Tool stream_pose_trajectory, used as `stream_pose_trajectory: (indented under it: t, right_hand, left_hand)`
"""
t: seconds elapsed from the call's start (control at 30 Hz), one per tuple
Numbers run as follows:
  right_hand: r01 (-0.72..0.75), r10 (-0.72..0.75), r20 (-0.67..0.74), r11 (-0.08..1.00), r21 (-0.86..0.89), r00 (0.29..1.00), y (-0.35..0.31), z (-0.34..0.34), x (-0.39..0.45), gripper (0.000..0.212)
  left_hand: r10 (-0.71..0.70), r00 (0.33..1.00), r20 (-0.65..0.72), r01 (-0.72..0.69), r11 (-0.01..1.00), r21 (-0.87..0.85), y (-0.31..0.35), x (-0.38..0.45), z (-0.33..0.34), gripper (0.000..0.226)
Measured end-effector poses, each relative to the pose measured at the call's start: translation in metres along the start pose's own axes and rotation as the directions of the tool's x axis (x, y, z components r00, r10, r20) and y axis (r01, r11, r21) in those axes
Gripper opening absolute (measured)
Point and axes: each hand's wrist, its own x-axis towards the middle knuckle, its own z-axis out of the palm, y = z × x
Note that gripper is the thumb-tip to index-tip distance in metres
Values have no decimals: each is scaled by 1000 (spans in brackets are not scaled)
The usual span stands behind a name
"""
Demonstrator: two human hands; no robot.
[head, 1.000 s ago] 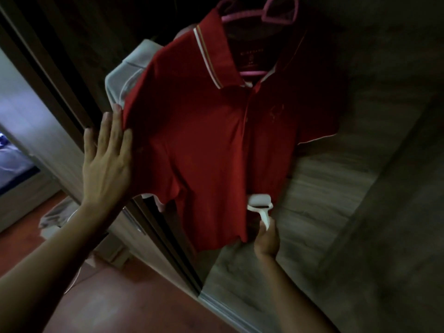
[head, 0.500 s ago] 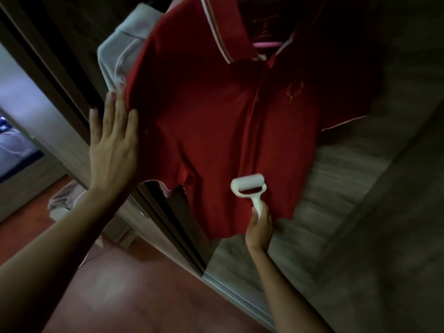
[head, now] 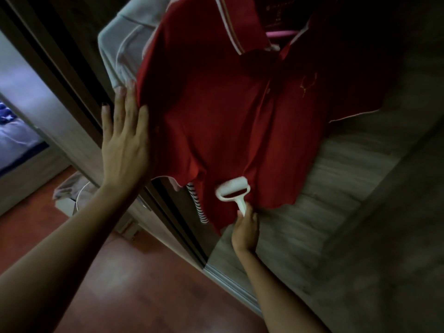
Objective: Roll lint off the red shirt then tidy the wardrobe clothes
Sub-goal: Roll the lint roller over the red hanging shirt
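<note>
The right hand (head: 245,233) grips the roller (head: 232,191) low on the shirt (head: 225,111); the left hand (head: 123,143) lies spread flat. Tidying seems not begun.

The scene is dim and underexposed, with the brightest patch a cool bluish light at the far left edge beyond the wardrobe frame (head: 60,97). Deep shadow swallows the upper right of the red shirt (head: 228,111) and the lower right corner. Wide-angle distortion tilts and bends straight edges, and the wood-grain door (head: 348,188) looks soft and smeared.
</note>
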Motion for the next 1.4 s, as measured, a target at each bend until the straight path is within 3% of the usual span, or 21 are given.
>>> stream_pose_trajectory:
  t: [0.07, 0.13, 0.2, 0.3, 0.4, 0.5, 0.6, 0.77, 0.87, 1.13, 1.3, 1.4]
  right_hand:
    - [-83, 102, 138, 987, -140, 985, 18, 2, -7, 37]
    - [-161, 199, 172, 964, -214, 965, 35, 0, -12, 35]
    - [-213, 230, 90, 963, -166, 969, 40, -6, -13, 37]
    - [-158, 160, -140, 987, 19, 977, 27, -24, -2, 39]
    - [-61, 103, -343, 989, 131, 934, 6, -45, 21, 37]
    - [-2, 86, -441, 982, 188, 893, -11, -63, 46, 37]
    - [-68, 135, -388, 981, 182, 912, -16, -75, 63, 39]
    - [-272, 275, -114, 961, 43, 955, 12, -80, 55, 36]
    - [-316, 315, -88, 949, 4, 945, 27, -84, 40, 35]
    - [-255, 253, -145, 967, 3, 957, 14, -118, 4, 33]
    - [-143, 136, -197, 989, -25, 971, -25, -140, -23, 31]
    - [-50, 48, -238, 999, -3, 970, -61, -160, -44, 29]
  left_hand:
    - [-4, 1000, -1, 4, 1000, 1, 0, -1, -2, 65]
    - [3, 1000, -12, -2, 1000, 16, -2, -1, -1, 61]
    - [10, 1000, -15, -10, 999, 33, -5, -3, 2, 57]
    - [15, 1000, 11, -15, 999, 44, -5, -3, 5, 66]
    - [15, 1000, 26, -16, 998, 54, -2, -4, 6, 68]
    - [10, 999, 37, -11, 999, 33, 3, -7, 5, 68]
    - [24, 1000, 20, -25, 999, 24, 7, -10, 5, 58]
    - [26, 1000, -3, -26, 1000, 9, 12, -17, 4, 52]
    - [40, 999, 11, -40, 999, -9, 14, -22, 4, 54]
    - [67, 997, 38, -65, 997, -50, 23, -32, 7, 97]
    - [91, 995, -51, -101, 961, -257, 35, -43, -7, 76]
    - [172, 981, -86, -192, 910, -368, 36, -48, -13, 66]
